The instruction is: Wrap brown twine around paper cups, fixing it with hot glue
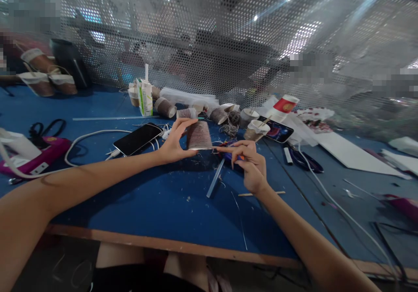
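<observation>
My left hand (174,143) holds a paper cup wound with brown thread (198,135), upright just above the blue table (137,205). My right hand (250,163) is to the right of the cup, fingers curled around a small blue and orange tool (235,156), its forefinger stretched toward the cup's lower edge. A thin thread runs between the cup and my right hand. A flat grey stick (215,178) lies on the table under my hands.
A black phone (137,138) with a white cable lies to the left. Several wound cups (165,107), a juice carton (144,96), a second phone (279,131), scissors (303,159) and a red-banded cup (284,105) crowd the back. A perforated metal screen (228,44) stands behind. A pink device (35,157) sits far left.
</observation>
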{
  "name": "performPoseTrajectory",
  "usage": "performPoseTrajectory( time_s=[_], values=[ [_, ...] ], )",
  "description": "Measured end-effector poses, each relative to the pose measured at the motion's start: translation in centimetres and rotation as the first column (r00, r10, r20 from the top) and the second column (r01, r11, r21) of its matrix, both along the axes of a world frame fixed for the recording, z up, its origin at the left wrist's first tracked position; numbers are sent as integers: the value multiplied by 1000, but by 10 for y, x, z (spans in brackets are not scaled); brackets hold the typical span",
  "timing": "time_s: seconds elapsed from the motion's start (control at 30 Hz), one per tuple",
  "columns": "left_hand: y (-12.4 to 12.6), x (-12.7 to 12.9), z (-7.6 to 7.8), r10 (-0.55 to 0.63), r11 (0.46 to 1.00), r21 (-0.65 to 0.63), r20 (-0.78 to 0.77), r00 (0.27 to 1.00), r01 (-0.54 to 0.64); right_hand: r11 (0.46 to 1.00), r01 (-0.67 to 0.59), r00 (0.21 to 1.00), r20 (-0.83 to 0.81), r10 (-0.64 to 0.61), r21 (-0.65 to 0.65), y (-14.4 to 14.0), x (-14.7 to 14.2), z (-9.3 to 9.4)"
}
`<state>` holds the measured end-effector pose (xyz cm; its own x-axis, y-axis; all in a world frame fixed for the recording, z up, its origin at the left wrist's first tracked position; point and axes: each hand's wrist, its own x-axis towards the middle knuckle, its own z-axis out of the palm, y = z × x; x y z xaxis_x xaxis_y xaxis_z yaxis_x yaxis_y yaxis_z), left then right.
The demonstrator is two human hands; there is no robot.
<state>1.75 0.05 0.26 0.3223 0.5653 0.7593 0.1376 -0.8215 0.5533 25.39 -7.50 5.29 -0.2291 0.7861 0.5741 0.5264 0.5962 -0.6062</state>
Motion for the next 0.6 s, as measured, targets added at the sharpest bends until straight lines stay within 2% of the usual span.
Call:
performPoseTrajectory(
  time_s=[0.17,0.23,0.3,0.33,0.37,0.4,0.47,0.5,0.57,0.6],
  values=[
    [1,2,-1,-66,997,-24,45,997,67,998,20,953,-299,-36,-59,14,5,-7],
    [1,2,-2,-80,996,-35,75,994,83,990,119,886,-443,-140,-75,22,10,-11],
    [3,3,-4,-113,992,-47,100,989,119,958,280,818,-507,-272,-63,28,17,-13],
    [3,3,-5,-135,988,-55,108,985,142,942,331,817,-487,-310,-44,30,20,-14],
    [4,4,-6,-159,984,-61,113,981,166,941,339,848,-429,-312,-15,30,23,-14],
    [5,4,-7,-180,980,-65,118,977,189,955,296,901,-339,-271,25,29,24,-13],
    [7,5,-8,-224,970,-66,121,967,232,991,97,991,-105,-88,91,25,24,-10],
    [7,5,-8,-252,964,-61,120,960,260,993,-17,1000,14,15,113,22,22,-9],
    [8,6,-8,-312,945,-61,116,943,321,972,-192,965,204,162,135,16,16,-7],
    [8,6,-8,-341,934,-70,115,933,350,962,-235,944,268,192,136,13,12,-7]
  ],
)
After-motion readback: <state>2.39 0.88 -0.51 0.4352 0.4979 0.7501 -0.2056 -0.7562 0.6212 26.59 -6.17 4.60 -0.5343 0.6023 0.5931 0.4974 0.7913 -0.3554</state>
